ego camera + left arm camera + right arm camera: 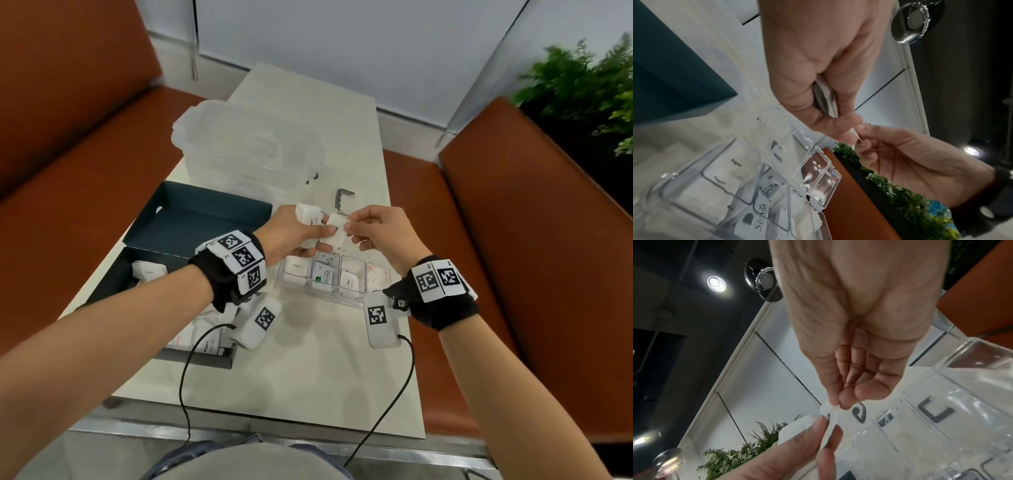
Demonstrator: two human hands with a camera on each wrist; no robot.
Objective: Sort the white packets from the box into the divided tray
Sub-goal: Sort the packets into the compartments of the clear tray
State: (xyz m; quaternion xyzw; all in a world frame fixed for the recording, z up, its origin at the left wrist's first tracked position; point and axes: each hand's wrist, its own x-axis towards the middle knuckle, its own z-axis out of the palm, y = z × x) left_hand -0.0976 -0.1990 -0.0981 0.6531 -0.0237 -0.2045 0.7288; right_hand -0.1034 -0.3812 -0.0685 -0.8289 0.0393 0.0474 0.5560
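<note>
Over the clear divided tray (322, 297) my left hand (322, 236) grips a small stack of white packets (308, 214), thumb on top. My right hand (349, 228) pinches the edge of one white packet (337, 230) at the stack's front, and left fingers touch it too. The right wrist view has this packet (829, 412) between my right thumb and forefinger, with a left fingertip (818, 425) against it. In the left wrist view the stack (826, 97) sits in my left palm. The tray (684, 164) holds packets marked Sugar and Stevia. The dark box (113, 284) at left holds more packets (149, 270).
A large clear plastic container (246, 147) stands at the back of the table, with a small metal bracket (342, 198) beside it. The box's lid (198, 216) lies open behind the box. Orange benches (513, 240) flank the table, and cables run off its near edge.
</note>
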